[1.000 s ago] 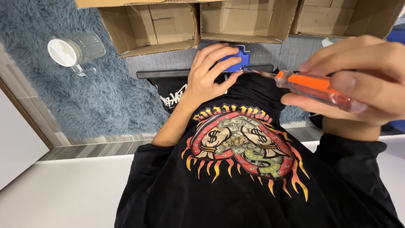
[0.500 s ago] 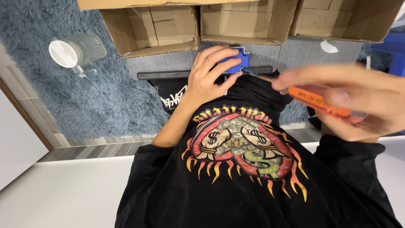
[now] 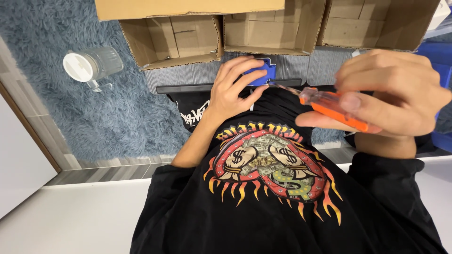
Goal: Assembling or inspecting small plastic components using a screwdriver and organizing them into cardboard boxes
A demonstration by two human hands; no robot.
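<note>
At the top centre of the view, toward twelve o'clock, a small blue plastic part is pinched by the left hand, fingers curled over its top and thumb pressed from below; only its right-hand edge shows past the fingers, so its full shape cannot be told. From three o'clock the right hand is closed around the orange-handled screwdriver, the clear-and-orange handle clamped between fingertips and thumb; its thin metal shaft runs toward ten o'clock and the tip meets the blue part's lower right corner.

The blue part is judged light and rigid, its moulded plastic likely smooth and liable to twist under the tip; a firm hold on its flat faces, as now, seems best. The screwdriver is judged stiff and light, best gripped round the thick handle.

Outward, open cardboard boxes stand at twelve o'clock; a clear lidded jug lies on the blue shaggy rug at ten o'clock; a black printed shirt fills six o'clock.
</note>
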